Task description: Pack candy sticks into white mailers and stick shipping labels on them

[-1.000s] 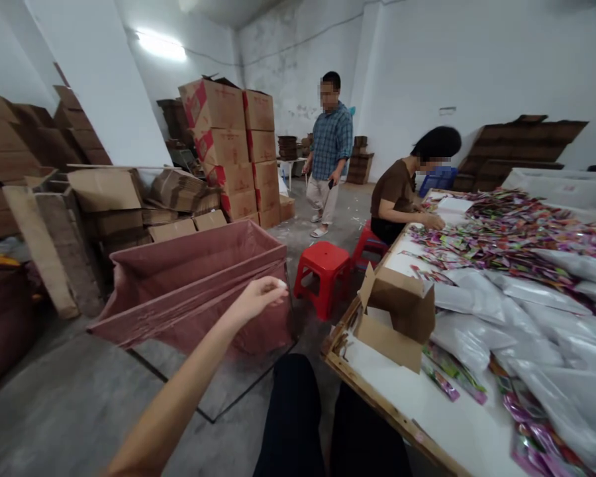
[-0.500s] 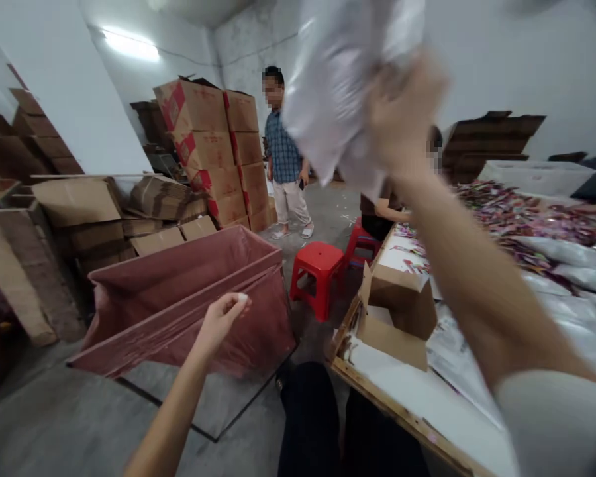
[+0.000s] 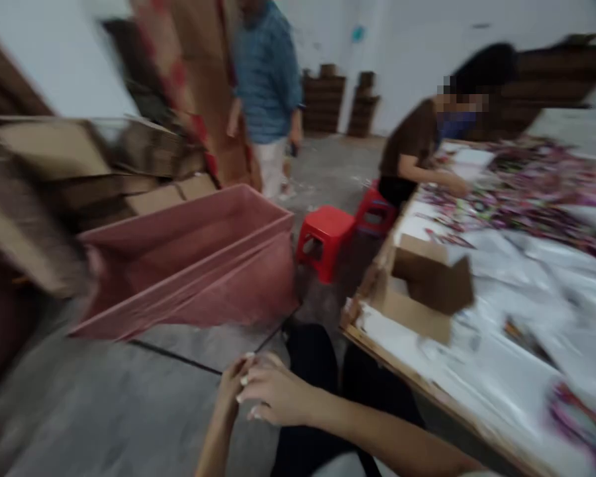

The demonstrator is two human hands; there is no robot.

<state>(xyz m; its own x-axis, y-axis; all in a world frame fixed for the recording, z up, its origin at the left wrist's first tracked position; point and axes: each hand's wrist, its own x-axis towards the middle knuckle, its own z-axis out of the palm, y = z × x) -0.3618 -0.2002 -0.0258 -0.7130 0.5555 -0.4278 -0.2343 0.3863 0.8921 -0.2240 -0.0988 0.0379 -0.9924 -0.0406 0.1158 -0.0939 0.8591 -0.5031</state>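
Down over the lap, the right hand (image 3: 278, 397) and left hand (image 3: 231, 391) now touch, fingers curled together. Through the blur I cannot tell whether they pinch anything. Half a second ago the right hand swung a silvery bag overhead and the left hovered by the pink-lined bin (image 3: 189, 258). That bag has left the hand, so the throw looks done. The bin stands on the floor just ahead, left of the table (image 3: 417, 387). Beyond are a red stool (image 3: 325, 238) and a seated person (image 3: 410, 142).
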